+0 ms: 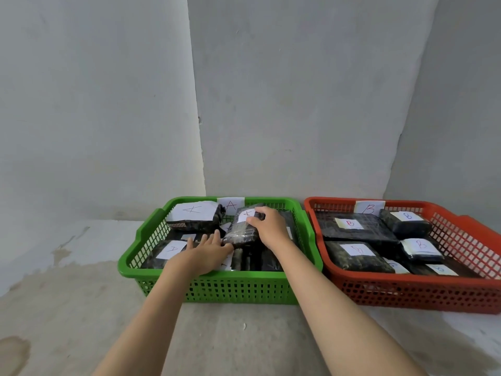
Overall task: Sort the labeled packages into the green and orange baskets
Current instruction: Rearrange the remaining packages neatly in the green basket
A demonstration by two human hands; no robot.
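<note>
A green basket tagged A stands left of an orange basket tagged B. Both hold several black wrapped packages with white paper labels. My right hand grips the far end of a black package marked A, which lies tilted on the pile in the green basket. My left hand reaches into the same basket with straight fingers touching that package's near left edge. Another A package lies at the basket's back left. B packages fill the orange basket.
The baskets sit side by side on a stained concrete floor, close against a grey wall. A wall corner runs down behind the green basket. Bare floor lies to the left and in front of the baskets.
</note>
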